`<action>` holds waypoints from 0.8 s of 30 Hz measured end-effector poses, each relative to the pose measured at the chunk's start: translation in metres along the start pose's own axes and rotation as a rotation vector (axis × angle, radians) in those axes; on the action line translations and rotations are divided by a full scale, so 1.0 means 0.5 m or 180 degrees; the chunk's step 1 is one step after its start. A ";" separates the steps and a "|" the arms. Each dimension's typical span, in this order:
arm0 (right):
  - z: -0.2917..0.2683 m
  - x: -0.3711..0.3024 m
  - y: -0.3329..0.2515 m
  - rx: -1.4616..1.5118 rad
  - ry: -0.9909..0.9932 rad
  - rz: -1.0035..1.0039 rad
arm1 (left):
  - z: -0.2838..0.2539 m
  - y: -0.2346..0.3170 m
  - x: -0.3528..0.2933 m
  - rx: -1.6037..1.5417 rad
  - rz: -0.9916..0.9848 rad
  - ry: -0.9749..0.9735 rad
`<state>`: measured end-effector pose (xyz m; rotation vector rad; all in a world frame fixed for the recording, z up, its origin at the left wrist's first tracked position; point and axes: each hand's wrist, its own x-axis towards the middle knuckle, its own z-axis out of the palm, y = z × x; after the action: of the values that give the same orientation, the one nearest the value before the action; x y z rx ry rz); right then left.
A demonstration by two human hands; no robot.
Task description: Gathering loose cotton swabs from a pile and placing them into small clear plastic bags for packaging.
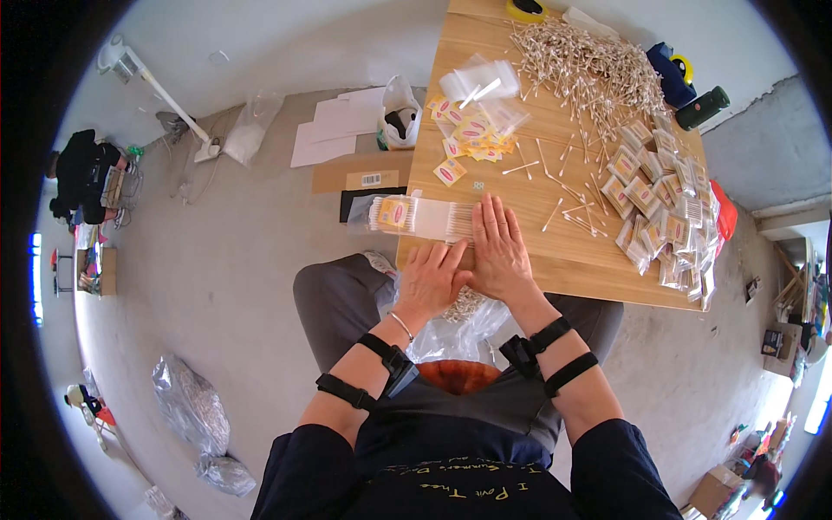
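Left hand (431,279): fingers flat, gripping nothing, hiding part of the swab packet (420,217).
Right hand (498,251): fingers spread flat beside it.

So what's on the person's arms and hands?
Both hands, left hand and right hand, are bare, no gloves. Each forearm carries two black straps holding a small black device near the wrist. The left wrist also has a thin silver bracelet. Dark sleeves are pushed up toward the elbows.
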<state>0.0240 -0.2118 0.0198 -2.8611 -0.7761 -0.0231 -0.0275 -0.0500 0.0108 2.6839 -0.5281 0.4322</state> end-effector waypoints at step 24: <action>-0.004 -0.003 0.001 0.0256 0.0124 -0.0033 | -0.007 0.021 0.031 -0.0180 -0.0452 -0.0277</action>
<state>0.0231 -0.2133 0.0218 -2.7725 -0.7662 -0.0475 -0.0188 -0.0623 0.0227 2.6733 -0.3650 0.2581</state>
